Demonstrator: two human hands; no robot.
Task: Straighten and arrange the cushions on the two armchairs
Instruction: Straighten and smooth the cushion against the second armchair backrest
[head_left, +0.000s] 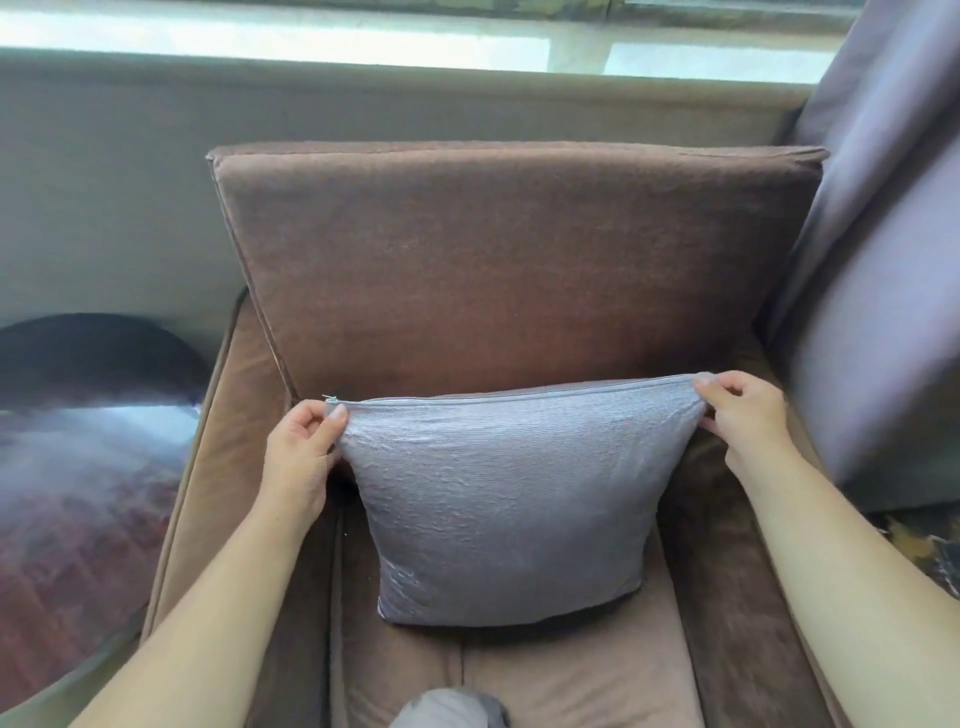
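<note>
A silvery grey square cushion (511, 499) stands upright on the seat of a brown armchair (571, 680), zip edge on top, leaning toward the brown back cushion (509, 260). My left hand (304, 457) pinches the cushion's top left corner by the zip pull. At the top right corner my right hand (743, 415) pinches the fabric. Both forearms reach in from the bottom of the view.
A round dark glossy table (78, 467) sits to the left of the left armrest (208, 493). A grey curtain (883, 260) hangs at the right. A low grey wall and window sill run behind the chair. Grey cloth (447, 709) shows at the bottom edge.
</note>
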